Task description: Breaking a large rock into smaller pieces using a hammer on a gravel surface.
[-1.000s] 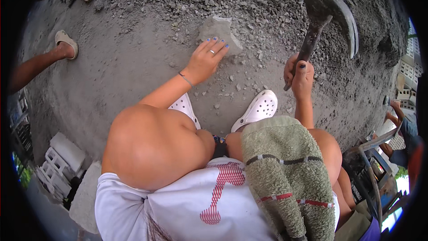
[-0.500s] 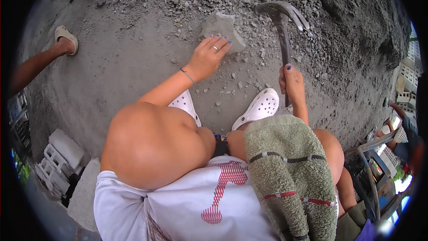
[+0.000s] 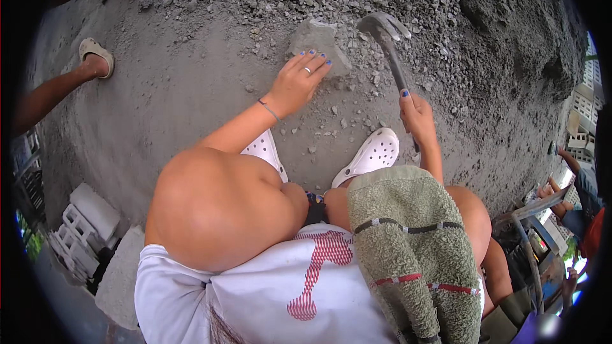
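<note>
My left hand [image 3: 301, 79] lies with its fingers stretched out on the near edge of a flat grey stone slab [image 3: 315, 36] on the ground. In my right hand [image 3: 417, 114] is the dark handle of a claw hammer [image 3: 394, 57], my fingers wrapped round it. The hammer's head is up and to the right of the slab, its claw pointing right; from this view I cannot tell how high it is above the ground. Crushed stone [image 3: 376, 76] lies scattered about the slab. A green towel [image 3: 408, 229] is draped over my right knee.
A gravel heap [image 3: 510, 44] rises at the right. Another person's feet in beige clogs [image 3: 97, 57] are at the far left. Concrete hollow blocks [image 3: 80, 229] lie at the lower left. At the right edge are a metal frame [image 3: 529, 216] and another person [image 3: 580, 185].
The hammer has tilted leftward, its head moving toward the slab. My left hand stays on the slab. The person at the right edge has shifted.
</note>
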{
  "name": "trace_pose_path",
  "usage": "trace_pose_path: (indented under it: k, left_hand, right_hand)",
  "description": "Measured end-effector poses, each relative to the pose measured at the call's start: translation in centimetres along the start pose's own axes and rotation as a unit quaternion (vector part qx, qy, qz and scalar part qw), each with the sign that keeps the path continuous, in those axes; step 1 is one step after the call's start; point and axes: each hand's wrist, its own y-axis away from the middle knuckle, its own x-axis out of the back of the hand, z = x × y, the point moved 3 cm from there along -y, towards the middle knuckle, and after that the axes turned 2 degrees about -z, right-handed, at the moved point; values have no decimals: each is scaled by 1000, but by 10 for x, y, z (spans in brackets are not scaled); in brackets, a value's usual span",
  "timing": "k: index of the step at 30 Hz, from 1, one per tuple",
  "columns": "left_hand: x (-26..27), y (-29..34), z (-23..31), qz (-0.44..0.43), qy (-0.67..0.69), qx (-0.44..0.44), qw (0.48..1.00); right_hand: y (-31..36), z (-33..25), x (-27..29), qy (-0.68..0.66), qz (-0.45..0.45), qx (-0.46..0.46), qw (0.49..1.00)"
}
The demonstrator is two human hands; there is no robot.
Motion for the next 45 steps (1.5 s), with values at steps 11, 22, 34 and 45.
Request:
trace_pose_path:
  k: [11, 22, 34, 45]
  left_hand:
    - [2, -2, 4, -16, 11, -8, 1000]
    - [4, 1, 4, -19, 13, 5, 1000]
    - [1, 1, 2, -29, 4, -4, 1000]
    - [5, 5, 2, -17, -10, 12, 1000]
  right_hand:
    - [51, 29, 17, 20, -110, 40, 993]
    - [57, 11, -61, 379, -293, 276, 834]
    - [17, 22, -32, 481, -274, 255, 793]
    - [0, -28, 62, 495, -54, 210, 841]
